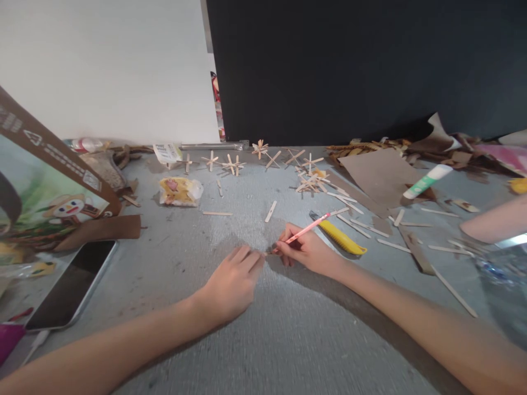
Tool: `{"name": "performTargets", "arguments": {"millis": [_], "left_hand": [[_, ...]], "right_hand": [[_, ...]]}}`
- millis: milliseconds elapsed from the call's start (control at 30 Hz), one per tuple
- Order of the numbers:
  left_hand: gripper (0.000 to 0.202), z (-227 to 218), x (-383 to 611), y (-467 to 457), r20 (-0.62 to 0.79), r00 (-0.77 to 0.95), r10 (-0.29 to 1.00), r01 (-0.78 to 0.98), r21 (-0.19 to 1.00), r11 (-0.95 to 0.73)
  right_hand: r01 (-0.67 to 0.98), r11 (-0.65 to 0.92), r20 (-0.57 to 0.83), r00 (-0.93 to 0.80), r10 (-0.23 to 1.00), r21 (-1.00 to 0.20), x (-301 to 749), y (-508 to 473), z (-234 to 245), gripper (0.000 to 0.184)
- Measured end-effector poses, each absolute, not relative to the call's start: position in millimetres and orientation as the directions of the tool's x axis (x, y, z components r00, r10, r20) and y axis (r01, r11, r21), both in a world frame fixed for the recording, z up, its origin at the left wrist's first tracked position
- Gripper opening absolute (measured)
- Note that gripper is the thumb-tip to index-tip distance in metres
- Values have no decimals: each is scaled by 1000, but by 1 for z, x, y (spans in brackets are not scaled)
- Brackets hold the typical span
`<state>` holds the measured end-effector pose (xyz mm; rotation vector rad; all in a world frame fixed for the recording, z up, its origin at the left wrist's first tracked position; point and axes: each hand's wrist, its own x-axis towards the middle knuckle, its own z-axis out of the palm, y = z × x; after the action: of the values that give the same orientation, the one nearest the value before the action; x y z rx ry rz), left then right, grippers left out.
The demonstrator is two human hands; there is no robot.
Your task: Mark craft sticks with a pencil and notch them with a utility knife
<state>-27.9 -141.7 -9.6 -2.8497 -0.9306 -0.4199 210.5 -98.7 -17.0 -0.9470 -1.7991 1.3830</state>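
Observation:
A pink pencil (308,228) is gripped in my right hand (302,249), its eraser end pointing up and to the right. The pencil's tip comes down at a small wooden craft stick (268,253), of which only a short piece shows. My left hand (234,280) is curled over the other end of that stick, fingers together, pressing it on the grey table (173,285). Just beyond my hands lies a loose craft stick (270,212) with marks on it. A yellow utility knife (342,237) rests beside my right hand.
Stick stars (233,164) line the back. Loose sticks (393,246), cardboard (379,173) and a glue stick (428,181) lie right, near another person's arm (494,219). On the left are a phone (74,285), a paper bag (61,186) and a yellow packet (180,192).

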Motion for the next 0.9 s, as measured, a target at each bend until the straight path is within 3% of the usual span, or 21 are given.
{"name": "performTargets", "arguments": {"millis": [567, 900], "left_hand": [[40, -7, -28, -142, 294, 781, 551, 586, -39, -809], [39, -8, -26, -142, 259, 771, 582, 600, 11, -800]], "right_hand": [[141, 195, 95, -521, 848, -971, 210, -99, -17, 43], [142, 190, 92, -514, 853, -971, 209, -99, -16, 46]]}}
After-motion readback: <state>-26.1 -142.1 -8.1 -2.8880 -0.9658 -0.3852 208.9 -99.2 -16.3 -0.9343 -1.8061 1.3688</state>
